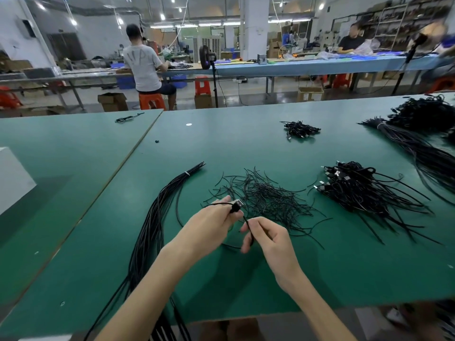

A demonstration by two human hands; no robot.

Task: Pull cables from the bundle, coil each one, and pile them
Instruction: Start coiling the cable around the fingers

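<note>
My left hand (211, 223) pinches a black USB cable (248, 226) just behind its plug (237, 206), and the metal tip points to the far right. My right hand (268, 238), just beside it, has its fingers curled and nips the same cable between thumb and forefinger a little way down; the slack loops beneath both hands above the green table (98, 254). To the left lies the bundle of long black cables (151, 232), running from the near edge away to a white tie (187, 173) near its far tips. Just past my hands is a loose scatter of short thin black ties (267, 200) (wire ties, by the look of them). To the right of that sits a pile of cables (362, 190), plugs facing left. Farther off is a small pile (300, 129), and at the far right a second heavy bundle (418, 146). One stray cable (128, 118) lies at the far left.
</note>
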